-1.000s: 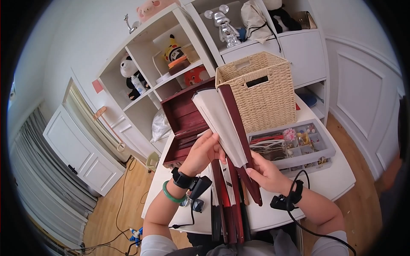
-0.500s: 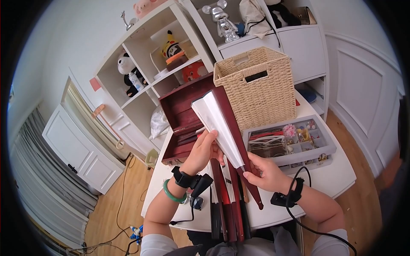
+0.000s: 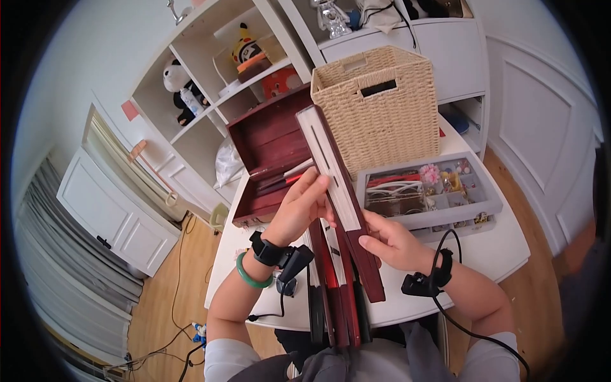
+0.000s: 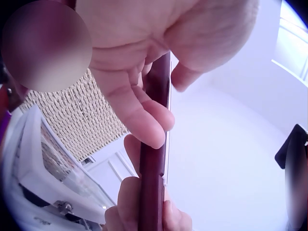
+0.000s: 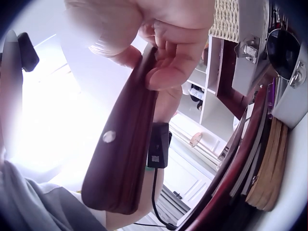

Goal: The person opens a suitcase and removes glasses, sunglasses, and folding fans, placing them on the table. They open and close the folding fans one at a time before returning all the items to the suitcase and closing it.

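Observation:
Between both hands is a folding fan (image 3: 369, 270) with dark red guards and a pale pleated leaf, tilted and folded nearly flat. My left hand (image 3: 300, 209) grips its leaf along the left side, with fingers curled round it in the left wrist view. Lower down, my right hand (image 3: 400, 246) pinches the red sticks between thumb and fingers; the fan's rounded pivot end (image 5: 118, 168) points toward my body in the right wrist view. Beneath the held fan, several more folded fans (image 3: 349, 312) in red and black lie side by side over the table's front edge.
An open dark red wooden box (image 3: 264, 143) with slim items in it stands back left on the white table (image 3: 439, 290). Behind the fan is a tall woven basket (image 3: 382, 121). A grey compartment case (image 3: 439, 215) of trinkets lies right. Dark sunglasses (image 3: 287, 286) sit near my left wrist.
The fan's leaf, slightly spread before, is now pressed into a narrow stack. The fan has turned to show its pleat edges, and the head view has tipped down a little.

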Demonstrator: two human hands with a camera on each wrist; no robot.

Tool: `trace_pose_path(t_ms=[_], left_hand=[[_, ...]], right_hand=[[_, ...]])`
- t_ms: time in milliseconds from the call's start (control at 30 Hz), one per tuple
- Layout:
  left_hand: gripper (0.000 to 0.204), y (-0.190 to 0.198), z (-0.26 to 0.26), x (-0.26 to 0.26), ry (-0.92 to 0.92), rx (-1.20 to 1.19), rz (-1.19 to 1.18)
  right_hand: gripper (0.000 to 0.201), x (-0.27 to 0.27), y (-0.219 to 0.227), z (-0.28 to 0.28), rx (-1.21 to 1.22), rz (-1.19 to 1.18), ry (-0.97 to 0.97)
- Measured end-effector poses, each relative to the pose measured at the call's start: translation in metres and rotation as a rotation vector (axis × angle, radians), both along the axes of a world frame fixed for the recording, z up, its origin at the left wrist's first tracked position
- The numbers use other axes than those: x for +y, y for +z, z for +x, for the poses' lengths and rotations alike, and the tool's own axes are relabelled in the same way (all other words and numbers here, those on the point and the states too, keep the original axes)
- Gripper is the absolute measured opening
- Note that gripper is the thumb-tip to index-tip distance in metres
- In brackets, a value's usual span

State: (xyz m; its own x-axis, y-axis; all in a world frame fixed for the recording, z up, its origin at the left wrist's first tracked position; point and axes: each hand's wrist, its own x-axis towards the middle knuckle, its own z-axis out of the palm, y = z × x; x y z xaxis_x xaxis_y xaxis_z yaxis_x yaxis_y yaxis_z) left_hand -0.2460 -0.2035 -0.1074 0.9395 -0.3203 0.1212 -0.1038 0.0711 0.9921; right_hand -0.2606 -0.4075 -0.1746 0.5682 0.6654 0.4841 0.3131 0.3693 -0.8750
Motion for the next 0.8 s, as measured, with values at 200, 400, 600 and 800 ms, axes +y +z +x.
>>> trace_pose_path(t_ms=[200,400,600,800], left_hand=[[0.025,-0.003,-0.013,0.007,0.009,0.080,0.059],[0.033,-0.020,-0.037,0.033,0.143,0.354,0.288],[0.067,-0.052,-0.048,0.047,0.084,0.521,0.382],[0.072,-0.059,-0.046,0.044,0.199,0.421,0.543]], right_hand=[[0.043,-0.001,-0.007,0.003,0.168,-0.027,0.064],[0.042,0.003,-0.015,0.007,0.182,-0.011,-0.061],[0.042,0.011,-0.026,0.005,0.156,-0.103,-0.054],[0.041,0.017,-0.037,0.003,0.034,-0.251,-0.034]])
